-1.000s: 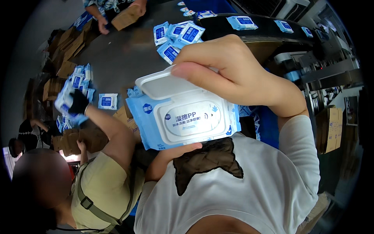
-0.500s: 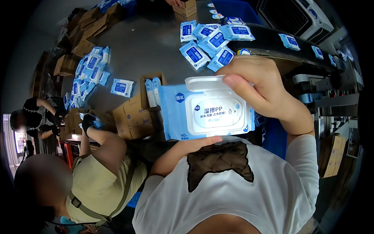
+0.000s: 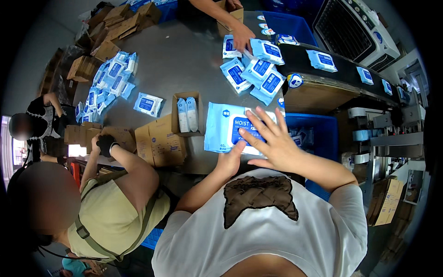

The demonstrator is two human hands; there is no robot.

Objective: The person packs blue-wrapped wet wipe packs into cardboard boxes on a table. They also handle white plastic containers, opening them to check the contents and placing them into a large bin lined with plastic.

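A blue-and-white pack of wet wipes lies level in front of my chest, its lid down. My left hand grips its near edge, thumb on top and the other fingers hidden underneath. Across the lid's right part rests my right hand, fingers spread flat. Left of the pack stands an open carton with two wipe packs upright inside. Beyond it, a loose pile of wipe packs lies on the metal table. Another person's hand reaches into that pile.
A conveyor belt carries several wipe packs at the right. Below it sits a blue bin. Another pile of packs covers the table's left side. A co-worker at my left handles cartons.
The lid, held up by my right hand before, is now down, and that hand lies spread over it. The pack has dropped lower, and another person's arm has reached into the far pile.
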